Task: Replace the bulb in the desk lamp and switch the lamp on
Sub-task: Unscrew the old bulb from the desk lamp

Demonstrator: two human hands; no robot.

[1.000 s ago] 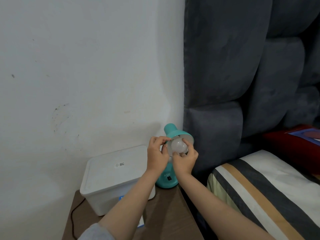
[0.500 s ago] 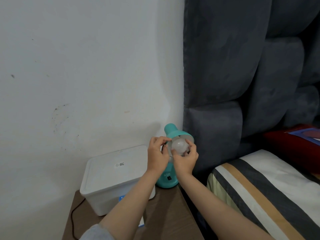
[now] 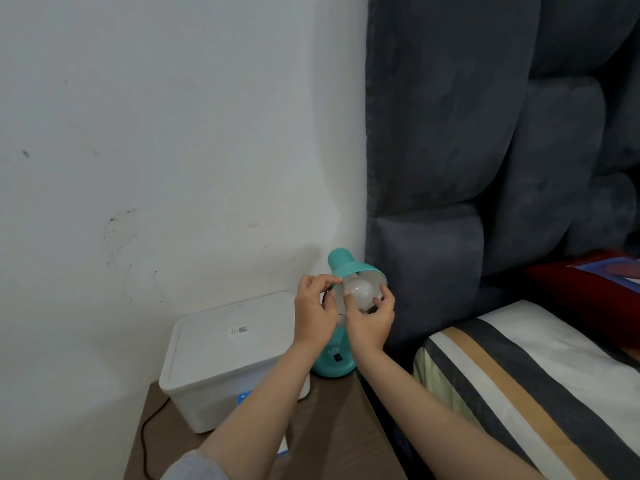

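Note:
A teal desk lamp (image 3: 334, 362) stands at the back of a brown bedside table (image 3: 332, 427), its shade (image 3: 346, 266) tilted toward me. A white frosted bulb (image 3: 360, 294) sits inside the shade and is unlit. My right hand (image 3: 369, 323) grips the bulb from below, fingertips around its round face. My left hand (image 3: 313, 311) pinches the left rim of the shade with thumb and fingers. A black switch (image 3: 337, 357) shows on the lamp's base. The lamp's neck is hidden behind my hands.
A white lidded plastic box (image 3: 228, 355) stands left of the lamp, with a black cable (image 3: 145, 441) trailing beside it. A dark grey padded headboard (image 3: 485, 150) rises right behind the lamp. A striped pillow (image 3: 519, 375) lies to the right.
The fingers of my right hand have shifted around the bulb, as in a turning grip. My left hand stays on the shade rim. The lamp has not moved.

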